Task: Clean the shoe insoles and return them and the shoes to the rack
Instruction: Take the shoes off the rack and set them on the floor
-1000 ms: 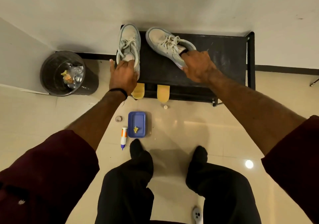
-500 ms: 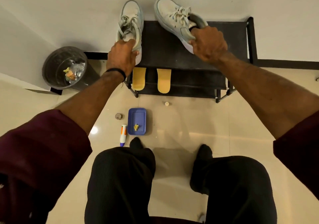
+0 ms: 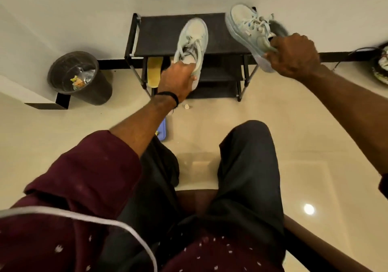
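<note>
My left hand (image 3: 178,80) grips the heel of a pale sneaker (image 3: 192,43), held in the air over the front of the black shoe rack (image 3: 159,34). My right hand (image 3: 294,55) grips the heel of the second pale sneaker (image 3: 247,30), lifted up and to the right of the rack, toe pointing away. One yellow insole (image 3: 153,72) lies on a lower shelf of the rack, left of my left hand. The other insole is hidden.
A black waste bin (image 3: 77,78) with scraps stands left of the rack by the wall. A blue tray (image 3: 162,131) and a small cap (image 3: 186,106) lie on the tiled floor. Another shoe (image 3: 381,66) lies at the far right. My legs fill the foreground.
Both sneakers have been lifted off the rack's top and carried rightward. The view has shifted, so the rack now sits left of centre and my left arm covers most of the tray.
</note>
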